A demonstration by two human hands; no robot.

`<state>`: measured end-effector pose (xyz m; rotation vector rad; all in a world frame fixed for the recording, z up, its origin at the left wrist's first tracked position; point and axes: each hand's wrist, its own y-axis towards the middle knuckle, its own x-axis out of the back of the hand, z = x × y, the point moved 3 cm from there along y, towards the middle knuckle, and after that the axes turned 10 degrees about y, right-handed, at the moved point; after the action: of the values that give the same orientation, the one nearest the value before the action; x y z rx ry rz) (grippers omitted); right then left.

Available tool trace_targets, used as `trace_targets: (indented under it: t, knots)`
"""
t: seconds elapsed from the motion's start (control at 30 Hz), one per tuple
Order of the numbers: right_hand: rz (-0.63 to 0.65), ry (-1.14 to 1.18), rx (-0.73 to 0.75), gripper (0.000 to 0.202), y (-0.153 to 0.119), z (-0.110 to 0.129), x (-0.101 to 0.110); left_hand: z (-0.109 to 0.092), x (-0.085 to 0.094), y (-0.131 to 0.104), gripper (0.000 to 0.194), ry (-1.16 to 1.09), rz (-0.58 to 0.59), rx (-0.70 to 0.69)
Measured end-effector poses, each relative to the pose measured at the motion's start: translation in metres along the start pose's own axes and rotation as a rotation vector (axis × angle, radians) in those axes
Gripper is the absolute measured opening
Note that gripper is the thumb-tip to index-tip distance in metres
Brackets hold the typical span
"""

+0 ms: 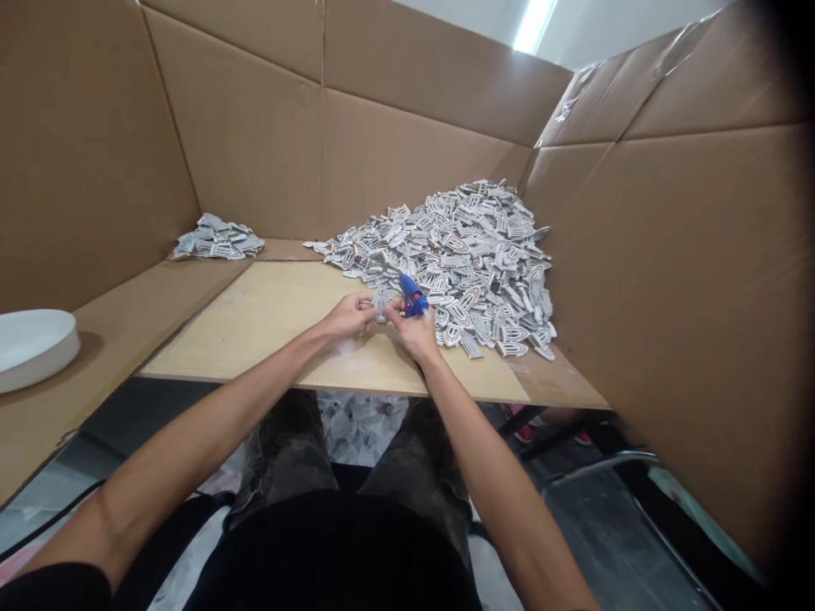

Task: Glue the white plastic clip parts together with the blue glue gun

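Over the board, my left hand is closed, pinching one side of a small pale grey slotted piece with a pointed, arched end. My right hand is closed around a small blue hand tool with a red-orange spot on it; its exact kind is unclear. The right thumb and fingertips also meet the piece's other side. Just beyond and to the right of the right hand rises a large heap of similar grey pieces.
A smaller pile of pieces lies at the far left. On the left ledge stands a white round bowl. Cardboard walls enclose the wooden board at the back and sides. Below its front edge, pale scraps show between the legs.
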<state>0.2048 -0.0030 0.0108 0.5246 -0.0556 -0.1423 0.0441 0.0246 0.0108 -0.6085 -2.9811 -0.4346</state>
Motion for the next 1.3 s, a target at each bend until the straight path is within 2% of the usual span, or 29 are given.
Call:
trace_targets:
  t: [0.27, 0.37, 0.53, 0.63, 0.77, 0.87, 0.93, 1.03, 1.3]
  knots:
    - [-0.051, -0.001, -0.03, 0.022, -0.006, 0.004, -0.006, 0.0, -0.001, -0.003, 0.031, 0.029, -0.023, -0.038]
    - [-0.057, -0.018, -0.046, 0.025, -0.007, 0.005, -0.007, -0.003, -0.001, -0.004, 0.031, 0.034, -0.01, -0.077]
    - [-0.083, -0.076, -0.086, 0.034, -0.005, 0.002, -0.005, -0.001, 0.0, -0.004, 0.025, 0.071, -0.028, -0.067]
    - [-0.05, -0.047, -0.084, 0.037, -0.005, 0.001, -0.007, 0.001, 0.001, -0.002, 0.015, 0.106, -0.065, -0.024]
    - [-0.014, -0.013, -0.052, 0.041, -0.007, 0.006, -0.006, -0.001, 0.003, 0.0, 0.011, 0.053, -0.149, 0.046]
    - [-0.006, -0.017, -0.065, 0.052, -0.011, 0.008, -0.002, -0.002, 0.007, -0.001, 0.02, 0.003, -0.188, 0.072]
    - [0.015, 0.003, -0.105, 0.063, -0.013, 0.007, 0.0, -0.003, 0.01, -0.001, 0.028, -0.011, -0.187, 0.064]
    - [0.039, 0.059, -0.15, 0.075, -0.017, 0.007, 0.002, -0.003, 0.011, -0.001, 0.03, -0.011, -0.181, 0.049]
    - [0.095, 0.024, -0.167, 0.078, -0.023, 0.009, 0.004, -0.002, 0.011, -0.001, 0.029, -0.065, -0.169, 0.035]
